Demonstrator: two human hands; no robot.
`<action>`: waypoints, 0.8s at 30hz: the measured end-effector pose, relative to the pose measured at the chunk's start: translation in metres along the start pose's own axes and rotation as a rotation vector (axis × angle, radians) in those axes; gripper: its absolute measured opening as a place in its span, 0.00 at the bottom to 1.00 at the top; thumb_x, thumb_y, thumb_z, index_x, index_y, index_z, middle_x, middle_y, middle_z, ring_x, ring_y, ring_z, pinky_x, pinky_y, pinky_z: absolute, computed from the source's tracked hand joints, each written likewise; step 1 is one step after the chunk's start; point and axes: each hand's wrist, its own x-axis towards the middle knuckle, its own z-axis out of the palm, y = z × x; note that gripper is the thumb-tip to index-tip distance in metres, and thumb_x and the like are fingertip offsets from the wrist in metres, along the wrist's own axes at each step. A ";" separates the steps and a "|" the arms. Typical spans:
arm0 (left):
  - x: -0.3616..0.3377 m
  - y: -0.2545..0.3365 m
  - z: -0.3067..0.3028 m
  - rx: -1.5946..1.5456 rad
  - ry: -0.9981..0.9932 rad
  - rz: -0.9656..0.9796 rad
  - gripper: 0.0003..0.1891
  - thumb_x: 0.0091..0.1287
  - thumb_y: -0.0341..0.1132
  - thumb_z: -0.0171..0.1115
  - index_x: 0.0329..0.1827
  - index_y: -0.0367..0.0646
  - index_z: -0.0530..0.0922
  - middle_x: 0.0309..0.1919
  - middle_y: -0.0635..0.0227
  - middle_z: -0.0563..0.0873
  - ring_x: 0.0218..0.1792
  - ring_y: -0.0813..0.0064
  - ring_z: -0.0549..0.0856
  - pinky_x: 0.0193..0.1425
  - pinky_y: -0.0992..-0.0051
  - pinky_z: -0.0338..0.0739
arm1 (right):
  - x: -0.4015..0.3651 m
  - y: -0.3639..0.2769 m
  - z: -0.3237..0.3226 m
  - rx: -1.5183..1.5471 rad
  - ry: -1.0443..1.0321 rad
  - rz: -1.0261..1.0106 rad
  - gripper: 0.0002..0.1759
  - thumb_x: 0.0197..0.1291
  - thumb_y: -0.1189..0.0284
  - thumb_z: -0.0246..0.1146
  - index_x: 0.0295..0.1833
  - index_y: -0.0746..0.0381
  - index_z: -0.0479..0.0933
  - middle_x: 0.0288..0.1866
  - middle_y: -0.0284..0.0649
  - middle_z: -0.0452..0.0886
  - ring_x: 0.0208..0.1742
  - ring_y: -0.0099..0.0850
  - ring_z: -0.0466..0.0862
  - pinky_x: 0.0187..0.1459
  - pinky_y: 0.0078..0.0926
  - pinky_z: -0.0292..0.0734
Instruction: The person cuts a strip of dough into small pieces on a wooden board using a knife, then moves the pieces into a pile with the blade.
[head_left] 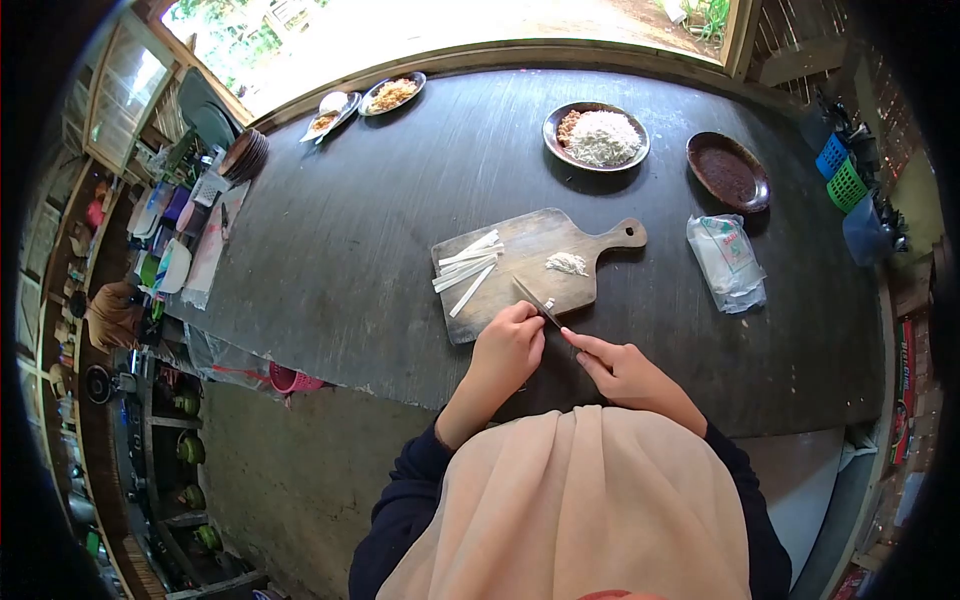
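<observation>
As the right hand [622, 368] grips the knife [538, 303], the left hand [508, 347] curls beside it.

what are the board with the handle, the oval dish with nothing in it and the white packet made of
The board looks like wood with a worn, matte finish, going by its patchy brown surface. The oval dish seems to be glazed ceramic, judging by its glossy dark brown rim, though plastic is possible. The packet looks like thin plastic film: it is wrinkled, shiny and printed.
</observation>
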 end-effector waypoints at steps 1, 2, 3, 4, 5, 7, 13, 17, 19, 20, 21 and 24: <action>0.000 0.000 0.000 -0.008 -0.003 -0.007 0.06 0.60 0.28 0.62 0.38 0.35 0.83 0.40 0.61 0.82 0.43 0.59 0.83 0.49 0.67 0.78 | 0.000 0.000 0.000 -0.003 -0.006 0.006 0.22 0.70 0.69 0.55 0.69 0.52 0.72 0.29 0.56 0.80 0.23 0.43 0.81 0.34 0.33 0.77; 0.000 0.000 0.000 -0.018 -0.006 -0.013 0.06 0.60 0.28 0.62 0.37 0.35 0.83 0.40 0.61 0.82 0.43 0.59 0.83 0.49 0.67 0.78 | 0.001 0.002 0.001 -0.003 -0.007 0.006 0.22 0.70 0.69 0.55 0.69 0.52 0.72 0.29 0.56 0.80 0.23 0.43 0.81 0.34 0.33 0.77; 0.000 0.000 0.000 -0.019 -0.006 -0.015 0.06 0.60 0.28 0.62 0.37 0.35 0.83 0.40 0.61 0.82 0.43 0.59 0.83 0.49 0.67 0.78 | 0.001 0.004 0.002 -0.003 -0.001 0.000 0.22 0.70 0.69 0.55 0.69 0.52 0.72 0.29 0.56 0.80 0.23 0.43 0.80 0.34 0.33 0.77; 0.000 0.000 0.000 -0.020 0.000 -0.012 0.06 0.60 0.28 0.62 0.37 0.35 0.83 0.40 0.61 0.82 0.43 0.59 0.83 0.49 0.67 0.78 | 0.002 0.006 0.002 -0.004 0.004 -0.005 0.22 0.70 0.69 0.55 0.69 0.52 0.72 0.29 0.56 0.80 0.22 0.44 0.80 0.34 0.33 0.76; 0.001 0.000 0.000 -0.022 0.006 -0.008 0.06 0.60 0.28 0.62 0.37 0.36 0.83 0.40 0.61 0.82 0.43 0.59 0.83 0.49 0.67 0.78 | 0.003 0.005 0.002 -0.004 0.003 -0.003 0.22 0.70 0.69 0.55 0.69 0.52 0.72 0.29 0.56 0.80 0.22 0.44 0.80 0.34 0.33 0.76; 0.002 0.001 -0.001 -0.021 -0.002 -0.018 0.06 0.60 0.28 0.62 0.37 0.36 0.83 0.40 0.60 0.82 0.43 0.59 0.83 0.49 0.66 0.78 | 0.006 0.002 0.004 0.009 0.017 -0.013 0.22 0.71 0.69 0.55 0.69 0.51 0.72 0.29 0.57 0.80 0.23 0.45 0.80 0.35 0.34 0.77; 0.001 0.001 0.000 -0.011 0.016 -0.002 0.07 0.60 0.28 0.62 0.38 0.36 0.83 0.40 0.60 0.82 0.43 0.59 0.83 0.49 0.66 0.79 | 0.002 0.001 0.003 -0.010 0.026 -0.039 0.22 0.71 0.69 0.55 0.69 0.52 0.72 0.28 0.58 0.79 0.23 0.46 0.80 0.35 0.34 0.77; 0.000 -0.001 0.002 -0.022 0.013 -0.009 0.07 0.60 0.29 0.62 0.38 0.36 0.83 0.40 0.60 0.82 0.44 0.59 0.83 0.49 0.66 0.79 | 0.003 -0.001 0.001 -0.017 0.006 0.009 0.22 0.71 0.69 0.55 0.70 0.52 0.72 0.28 0.58 0.79 0.24 0.46 0.80 0.36 0.34 0.77; 0.000 0.002 0.000 -0.022 0.002 -0.023 0.07 0.60 0.28 0.62 0.38 0.36 0.83 0.40 0.60 0.82 0.44 0.59 0.83 0.49 0.66 0.79 | 0.008 -0.005 0.000 -0.006 -0.013 0.031 0.22 0.71 0.68 0.55 0.70 0.51 0.72 0.28 0.58 0.79 0.25 0.46 0.81 0.37 0.33 0.77; 0.001 0.003 -0.001 -0.017 -0.006 -0.036 0.07 0.60 0.28 0.62 0.38 0.36 0.83 0.40 0.60 0.83 0.44 0.59 0.83 0.50 0.66 0.79 | 0.007 -0.005 0.000 -0.006 -0.013 0.029 0.22 0.71 0.68 0.55 0.70 0.51 0.72 0.28 0.58 0.79 0.25 0.46 0.81 0.37 0.33 0.77; 0.000 0.002 -0.001 -0.012 -0.002 -0.035 0.07 0.60 0.28 0.62 0.38 0.36 0.83 0.40 0.60 0.83 0.44 0.59 0.83 0.50 0.66 0.79 | 0.007 -0.005 0.000 -0.019 -0.014 0.023 0.22 0.71 0.68 0.55 0.70 0.51 0.72 0.28 0.58 0.79 0.25 0.45 0.80 0.37 0.33 0.77; -0.001 -0.001 0.001 -0.014 0.018 -0.007 0.07 0.60 0.28 0.62 0.38 0.36 0.83 0.40 0.61 0.82 0.44 0.59 0.83 0.49 0.66 0.79 | 0.003 -0.006 0.000 -0.043 -0.012 0.019 0.22 0.71 0.68 0.55 0.70 0.52 0.71 0.28 0.57 0.79 0.24 0.45 0.80 0.37 0.33 0.77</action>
